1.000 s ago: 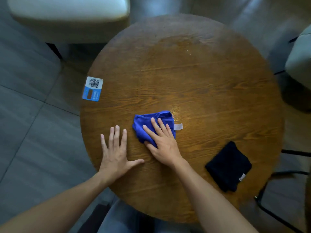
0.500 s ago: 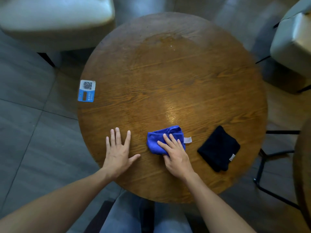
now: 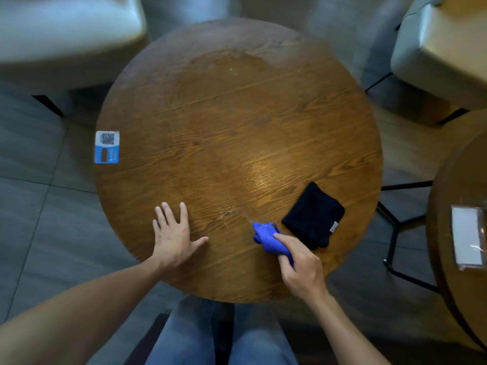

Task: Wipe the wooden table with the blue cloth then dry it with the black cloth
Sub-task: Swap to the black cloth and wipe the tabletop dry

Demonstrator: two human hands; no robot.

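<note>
The round wooden table (image 3: 237, 133) fills the middle of the view. My right hand (image 3: 300, 267) grips the bunched blue cloth (image 3: 266, 237) near the table's front right edge, close beside the folded black cloth (image 3: 313, 214). The black cloth lies flat on the table with a small white tag at its right corner. My left hand (image 3: 172, 233) rests flat on the wood at the front left, fingers spread, holding nothing. A few pale smears or threads (image 3: 225, 214) show on the wood between my hands.
A blue and white QR sticker (image 3: 106, 147) sits at the table's left edge. Pale upholstered seats stand at the back left (image 3: 66, 35) and back right (image 3: 442, 48). A second wooden table (image 3: 463, 259) with a clear card holder stands at the right. My knees are under the front edge.
My right hand has drawn the blue cloth to the right and toward the front edge, bunching it up from flat under the palm into a grip. The left hand stays planted.
</note>
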